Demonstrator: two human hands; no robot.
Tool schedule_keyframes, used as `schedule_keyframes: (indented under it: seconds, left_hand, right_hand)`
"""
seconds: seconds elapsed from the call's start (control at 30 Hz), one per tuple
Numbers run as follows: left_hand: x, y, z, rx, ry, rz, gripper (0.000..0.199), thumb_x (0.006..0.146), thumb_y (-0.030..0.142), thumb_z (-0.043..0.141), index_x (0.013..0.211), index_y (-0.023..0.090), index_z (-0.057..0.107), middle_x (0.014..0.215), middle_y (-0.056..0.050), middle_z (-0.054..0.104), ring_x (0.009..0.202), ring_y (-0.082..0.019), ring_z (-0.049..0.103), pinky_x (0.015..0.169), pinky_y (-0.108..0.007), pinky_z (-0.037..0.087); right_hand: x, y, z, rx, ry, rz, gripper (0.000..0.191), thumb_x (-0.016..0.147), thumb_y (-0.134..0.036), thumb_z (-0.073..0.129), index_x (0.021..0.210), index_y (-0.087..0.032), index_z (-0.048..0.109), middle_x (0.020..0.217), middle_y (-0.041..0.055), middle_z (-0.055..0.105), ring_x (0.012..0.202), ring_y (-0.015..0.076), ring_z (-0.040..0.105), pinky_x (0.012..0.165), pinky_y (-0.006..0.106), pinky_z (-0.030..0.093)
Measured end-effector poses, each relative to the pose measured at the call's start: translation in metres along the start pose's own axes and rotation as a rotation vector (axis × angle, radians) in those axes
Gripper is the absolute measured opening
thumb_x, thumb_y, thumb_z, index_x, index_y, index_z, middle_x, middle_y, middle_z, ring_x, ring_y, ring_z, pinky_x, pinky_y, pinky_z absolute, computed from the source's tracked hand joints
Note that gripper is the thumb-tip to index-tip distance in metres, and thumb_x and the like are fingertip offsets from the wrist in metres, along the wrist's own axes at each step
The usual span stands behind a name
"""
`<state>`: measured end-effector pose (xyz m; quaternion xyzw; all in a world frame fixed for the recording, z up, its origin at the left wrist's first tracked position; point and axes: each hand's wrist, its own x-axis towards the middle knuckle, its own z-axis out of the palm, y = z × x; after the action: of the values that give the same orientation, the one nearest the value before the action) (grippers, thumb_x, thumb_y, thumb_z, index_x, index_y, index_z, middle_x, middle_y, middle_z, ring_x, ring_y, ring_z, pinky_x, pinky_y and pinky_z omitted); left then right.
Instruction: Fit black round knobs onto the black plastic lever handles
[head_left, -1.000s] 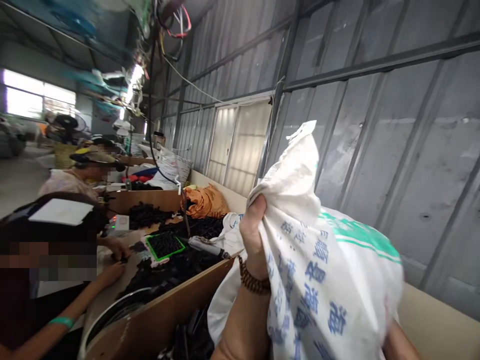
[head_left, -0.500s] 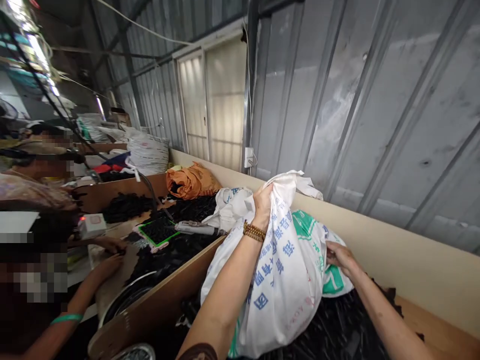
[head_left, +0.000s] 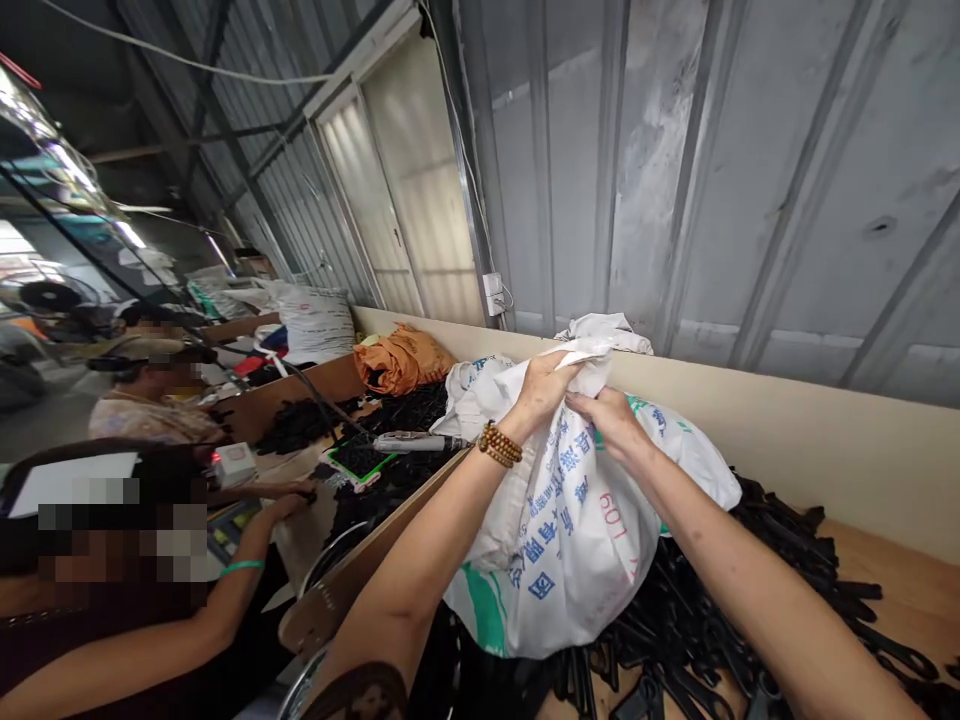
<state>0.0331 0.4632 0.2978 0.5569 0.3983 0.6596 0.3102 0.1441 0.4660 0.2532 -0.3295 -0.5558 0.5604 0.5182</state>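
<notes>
A white woven sack (head_left: 577,540) with blue characters and a green stripe bulges over a heap of black plastic parts (head_left: 690,610). My left hand (head_left: 547,388), a beaded bracelet at its wrist, is closed around the gathered top of the sack. Close beside it my right hand (head_left: 606,415) also grips the bunched neck, thumb and fingers pinched on the fabric. Behind my right forearm lies another white sack (head_left: 694,450) with green print. What the gripped sack contains is hidden.
A wooden divider (head_left: 375,540) runs along my left. Beyond it are a green-rimmed tray (head_left: 360,462), an orange sack (head_left: 401,360) and two people seated at work. A pale board (head_left: 825,420) borders the bench below the metal wall (head_left: 675,180).
My right hand has moved from the sack's right side up to its neck, beside my left hand. The view has shifted, and more black parts show at the right.
</notes>
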Motion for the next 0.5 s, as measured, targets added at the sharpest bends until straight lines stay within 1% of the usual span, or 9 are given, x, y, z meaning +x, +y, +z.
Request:
schedule_keyframes:
  seconds: [0.03, 0.1, 0.17, 0.23, 0.3, 0.33, 0.4, 0.47, 0.5]
  left_hand:
    - [-0.011, 0.005, -0.009, 0.045, -0.012, 0.018, 0.022, 0.065, 0.026, 0.067, 0.083, 0.015, 0.070, 0.084, -0.004, 0.068, 0.084, -0.020, 0.059, 0.079, -0.028, 0.043]
    - [-0.042, 0.015, -0.031, 0.237, -0.041, 0.060, 0.049, 0.064, 0.034, 0.071, 0.110, 0.019, 0.062, 0.114, -0.007, 0.061, 0.106, -0.025, 0.053, 0.093, -0.032, 0.038]
    - [-0.086, 0.019, -0.057, 0.591, -0.133, 0.059, 0.088, 0.057, 0.046, 0.075, 0.134, 0.022, 0.040, 0.138, -0.010, 0.041, 0.123, -0.031, 0.040, 0.102, -0.040, 0.029]
    - [-0.138, 0.015, -0.083, 0.960, -0.283, 0.011, 0.098, 0.058, 0.058, 0.069, 0.139, 0.023, 0.028, 0.145, -0.011, 0.030, 0.132, -0.035, 0.023, 0.106, -0.050, 0.017]
    - [-0.187, 0.003, -0.106, 1.198, -0.287, -0.049, 0.100, 0.053, 0.063, 0.069, 0.137, 0.020, 0.033, 0.141, -0.014, 0.035, 0.130, -0.039, 0.024, 0.102, -0.054, 0.021]
    - [-0.207, -0.004, -0.116, 1.280, -0.235, -0.120, 0.097, 0.053, 0.060, 0.070, 0.135, 0.019, 0.038, 0.139, -0.016, 0.038, 0.128, -0.040, 0.028, 0.099, -0.054, 0.026]
    - [-0.232, -0.019, -0.134, 1.260, -0.057, -0.291, 0.071, 0.060, 0.049, 0.066, 0.123, 0.020, 0.052, 0.126, -0.015, 0.053, 0.114, -0.038, 0.045, 0.090, -0.050, 0.035]
    - [-0.236, -0.030, -0.146, 0.988, 0.149, -0.456, 0.036, 0.064, 0.042, 0.062, 0.091, 0.021, 0.069, 0.094, -0.010, 0.068, 0.088, -0.032, 0.059, 0.077, -0.041, 0.042]
    - [-0.232, -0.034, -0.149, 0.839, 0.239, -0.501, 0.025, 0.063, 0.041, 0.062, 0.074, 0.021, 0.070, 0.078, -0.007, 0.069, 0.077, -0.029, 0.061, 0.071, -0.037, 0.044]
  right_hand:
    - [0.011, -0.004, 0.004, 0.046, 0.028, -0.001, 0.036, 0.056, -0.036, 0.071, 0.083, -0.013, 0.065, 0.072, 0.0047, 0.068, 0.063, 0.0197, 0.062, 0.061, 0.031, 0.049]
    - [0.027, -0.009, 0.005, 0.078, 0.075, -0.026, 0.029, 0.053, -0.030, 0.071, 0.075, -0.013, 0.065, 0.064, 0.0013, 0.065, 0.056, 0.0166, 0.059, 0.057, 0.028, 0.047]
    - [0.037, -0.012, -0.002, 0.056, 0.133, -0.067, 0.023, 0.051, -0.026, 0.069, 0.069, -0.014, 0.064, 0.057, -0.0015, 0.061, 0.051, 0.0138, 0.054, 0.051, 0.025, 0.042]
    - [0.042, -0.013, -0.014, 0.002, 0.187, -0.099, 0.019, 0.049, -0.024, 0.068, 0.065, -0.013, 0.064, 0.053, -0.0029, 0.058, 0.048, 0.0119, 0.050, 0.048, 0.023, 0.038]
    - [0.044, -0.011, -0.028, -0.064, 0.214, -0.111, 0.018, 0.049, -0.023, 0.068, 0.063, -0.013, 0.064, 0.052, -0.0031, 0.057, 0.048, 0.0110, 0.048, 0.047, 0.023, 0.036]
    - [0.044, -0.010, -0.034, -0.093, 0.215, -0.111, 0.019, 0.049, -0.024, 0.068, 0.064, -0.012, 0.064, 0.052, -0.0030, 0.057, 0.048, 0.0109, 0.047, 0.048, 0.023, 0.036]
    - [0.044, -0.008, -0.044, -0.139, 0.200, -0.108, 0.021, 0.050, -0.025, 0.068, 0.066, -0.012, 0.066, 0.054, -0.0024, 0.058, 0.049, 0.0110, 0.047, 0.048, 0.023, 0.035]
    - [0.042, -0.009, -0.049, -0.179, 0.172, -0.108, 0.024, 0.052, -0.027, 0.069, 0.070, -0.011, 0.068, 0.055, -0.0020, 0.059, 0.051, 0.0118, 0.049, 0.048, 0.023, 0.035]
    - [0.039, -0.012, -0.049, -0.200, 0.155, -0.113, 0.025, 0.053, -0.029, 0.068, 0.072, -0.011, 0.069, 0.056, -0.0016, 0.060, 0.053, 0.0125, 0.050, 0.049, 0.023, 0.036]
